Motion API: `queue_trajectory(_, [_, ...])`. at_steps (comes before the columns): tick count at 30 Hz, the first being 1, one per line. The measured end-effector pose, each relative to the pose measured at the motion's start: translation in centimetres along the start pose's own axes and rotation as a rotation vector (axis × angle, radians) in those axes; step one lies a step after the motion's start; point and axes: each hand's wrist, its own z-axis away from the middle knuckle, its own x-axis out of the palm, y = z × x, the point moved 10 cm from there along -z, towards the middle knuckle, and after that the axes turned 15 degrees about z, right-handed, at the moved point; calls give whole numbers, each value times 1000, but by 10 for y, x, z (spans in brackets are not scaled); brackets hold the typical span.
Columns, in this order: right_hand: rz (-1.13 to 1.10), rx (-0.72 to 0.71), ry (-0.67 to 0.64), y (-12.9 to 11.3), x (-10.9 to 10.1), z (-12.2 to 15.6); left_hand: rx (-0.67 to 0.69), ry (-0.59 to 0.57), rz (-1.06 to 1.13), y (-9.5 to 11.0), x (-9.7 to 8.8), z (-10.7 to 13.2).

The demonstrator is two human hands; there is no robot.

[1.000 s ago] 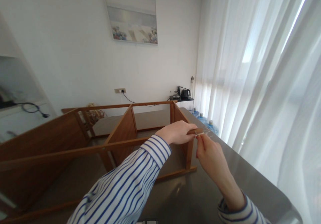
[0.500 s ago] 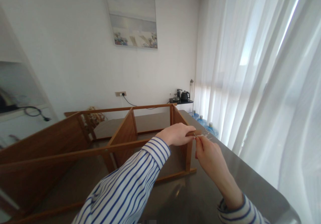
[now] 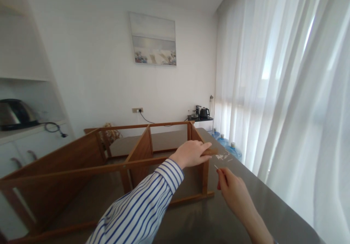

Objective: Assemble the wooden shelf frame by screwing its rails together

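Drawn back toward 5 o'clock since the earlier frame, the right hand [image 3: 235,187] now stands clear of the shelf's rail end [image 3: 214,152], beside which its fingertips worked half a second ago; the view has also tilted up, exposing more wall. Right grip: thumb and finger closed in a pinch on a thin rod [image 3: 216,167], whose free tip points toward 10 o'clock and touches nothing visible. Left hand [image 3: 190,153]: laid over the upper near rail, its grip parted, with fingers to either side of the wood; whether it presses or merely rests cannot be told. The wooden shelf [image 3: 153,161] lies on its side across the grey surface [image 3: 273,204], extending from the right hand's 10 o'clock round to 9 o'clock. At the right hand's 11 o'clock, just beyond the rail end, small white pieces [image 3: 222,157] lie scattered, too blurred to identify. Farther off, at its 12 o'clock, blue bottles [image 3: 233,151] stand in a row beside the sheer curtain [image 3: 284,102].
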Motion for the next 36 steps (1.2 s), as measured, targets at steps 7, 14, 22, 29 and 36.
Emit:
queue_trajectory(7, [-66, -166, -59, 15, 30, 18, 106, 384, -44, 29, -33, 78])
queue_trajectory(14, [-126, -293, -99, 2, 54, 21, -336, 484, -2, -39, -16, 216])
queue_trajectory(22, [-36, -312, -81, -21, 90, 8, -908, 563, 272, -138, 36, 317])
queue_trajectory(29, [5, -276, -62, -15, 99, -4, -898, 518, 453, -146, 49, 304])
queue_trajectory(36, [41, -224, -29, 19, 96, -26, -836, 495, 508, -128, 63, 271])
